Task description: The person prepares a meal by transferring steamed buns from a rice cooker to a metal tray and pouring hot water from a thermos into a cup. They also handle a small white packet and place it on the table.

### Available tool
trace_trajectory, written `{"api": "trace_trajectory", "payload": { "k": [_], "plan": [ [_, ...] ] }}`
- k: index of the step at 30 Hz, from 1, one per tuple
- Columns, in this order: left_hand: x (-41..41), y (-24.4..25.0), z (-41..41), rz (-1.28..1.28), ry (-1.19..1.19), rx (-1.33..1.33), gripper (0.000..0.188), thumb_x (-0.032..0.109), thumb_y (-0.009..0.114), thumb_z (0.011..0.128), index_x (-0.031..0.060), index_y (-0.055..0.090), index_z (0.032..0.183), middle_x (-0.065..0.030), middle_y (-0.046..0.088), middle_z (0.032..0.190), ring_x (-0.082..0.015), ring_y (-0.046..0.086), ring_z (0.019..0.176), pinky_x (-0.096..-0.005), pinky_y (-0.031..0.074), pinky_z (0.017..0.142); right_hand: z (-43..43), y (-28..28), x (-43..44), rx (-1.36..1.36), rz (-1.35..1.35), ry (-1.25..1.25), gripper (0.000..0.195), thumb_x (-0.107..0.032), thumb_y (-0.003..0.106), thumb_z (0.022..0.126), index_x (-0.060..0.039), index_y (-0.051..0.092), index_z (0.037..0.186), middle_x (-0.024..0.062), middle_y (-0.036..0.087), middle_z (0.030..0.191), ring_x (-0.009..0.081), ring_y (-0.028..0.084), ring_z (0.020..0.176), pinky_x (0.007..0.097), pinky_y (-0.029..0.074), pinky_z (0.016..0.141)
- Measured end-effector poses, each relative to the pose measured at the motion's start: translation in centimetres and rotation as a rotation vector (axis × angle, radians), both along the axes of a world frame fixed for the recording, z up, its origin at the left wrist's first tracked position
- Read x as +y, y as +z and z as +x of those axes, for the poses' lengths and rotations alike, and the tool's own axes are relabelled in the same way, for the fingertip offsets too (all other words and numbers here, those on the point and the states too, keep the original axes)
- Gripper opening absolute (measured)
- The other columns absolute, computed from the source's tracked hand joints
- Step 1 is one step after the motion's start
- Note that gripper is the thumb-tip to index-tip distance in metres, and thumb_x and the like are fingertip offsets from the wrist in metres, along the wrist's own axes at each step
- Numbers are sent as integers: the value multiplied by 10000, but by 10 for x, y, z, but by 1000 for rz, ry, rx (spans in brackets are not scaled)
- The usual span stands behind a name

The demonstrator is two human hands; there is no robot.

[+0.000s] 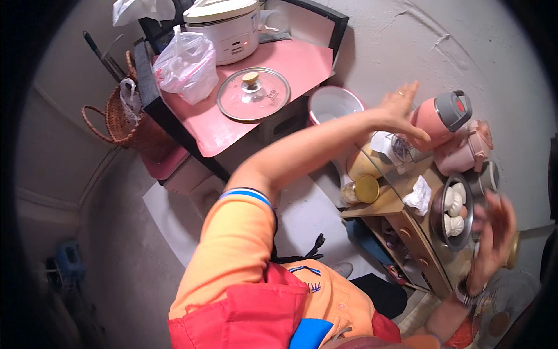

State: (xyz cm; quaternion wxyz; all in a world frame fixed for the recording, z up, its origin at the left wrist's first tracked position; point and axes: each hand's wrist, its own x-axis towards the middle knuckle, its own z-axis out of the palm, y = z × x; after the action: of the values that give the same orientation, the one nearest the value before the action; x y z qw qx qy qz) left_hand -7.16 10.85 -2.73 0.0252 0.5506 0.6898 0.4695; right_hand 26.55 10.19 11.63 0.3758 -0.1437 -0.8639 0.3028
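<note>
My left hand [403, 115] is raised beside a pink bottle with a grey lid [436, 124], fingers spread; whether it touches the bottle I cannot tell. My right hand [495, 242], blurred, is apart-fingered at the right side of a metal bowl [467, 237] of white buns [455, 207] and what looks like a brown egg. A crumpled white tissue [418, 196] lies left of the bowl on the glass-topped wooden cabinet [405, 231]. Behind the bowl is a pink lidded jug [462, 152]. A gold-lidded glass jar [366, 189] stands near the cabinet's left corner.
A black-framed table with a pink cover [209, 131] holds a rice cooker [231, 39], a plastic bag [187, 65] and a glass pot lid [253, 94]. A white bucket [333, 104] stands between table and cabinet. At the left is a woven basket [120, 113]; a fan [505, 301] is lower right.
</note>
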Motion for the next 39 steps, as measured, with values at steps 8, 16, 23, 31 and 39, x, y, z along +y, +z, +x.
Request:
{"api": "trace_trajectory", "payload": {
  "k": [8, 16, 23, 31, 39],
  "plan": [
    [-243, -43, -159, -256, 902, 560, 602, 400, 738, 794, 60, 572, 1263, -208, 589, 1213, -374, 560, 1135, -451, 460, 950, 187, -99, 31, 11, -573, -272, 229, -164, 451, 1027, 24, 552, 1109, 15, 506, 570, 62, 449, 499, 183, 369, 508],
    [-278, -83, -199, -453, 860, 262, 303, 301, 719, 780, 38, 690, 928, -172, 688, 893, -350, 668, 896, -436, 514, 785, 232, -200, 27, -264, -770, -281, 176, -173, 517, 1013, -17, 598, 1024, 4, 526, 602, 65, 492, 480, 196, 394, 436],
    [-243, -64, -181, -486, 773, 166, 352, 352, 733, 764, 67, 695, 968, -169, 700, 940, -347, 670, 888, -432, 513, 781, 268, -236, 13, -198, -837, -481, 180, -194, 538, 1007, -35, 620, 1029, -10, 529, 619, 60, 494, 496, 186, 391, 451],
    [-228, -60, -170, -316, 668, 358, 414, 297, 751, 759, 61, 647, 1083, -151, 695, 1010, -321, 665, 937, -424, 516, 808, 268, -259, 12, -74, -794, -596, 151, -177, 548, 1000, -57, 639, 1008, -31, 514, 631, 24, 444, 523, 167, 305, 457],
    [-128, -38, -83, -349, 141, 172, 328, 242, 763, 760, 29, 666, 989, -171, 681, 938, -329, 662, 873, -406, 510, 777, 258, -276, 9, -9, -748, -702, 161, -184, 556, 994, -62, 656, 961, -44, 503, 634, 3, 392, 518, 177, 202, 447]
  ]
}}
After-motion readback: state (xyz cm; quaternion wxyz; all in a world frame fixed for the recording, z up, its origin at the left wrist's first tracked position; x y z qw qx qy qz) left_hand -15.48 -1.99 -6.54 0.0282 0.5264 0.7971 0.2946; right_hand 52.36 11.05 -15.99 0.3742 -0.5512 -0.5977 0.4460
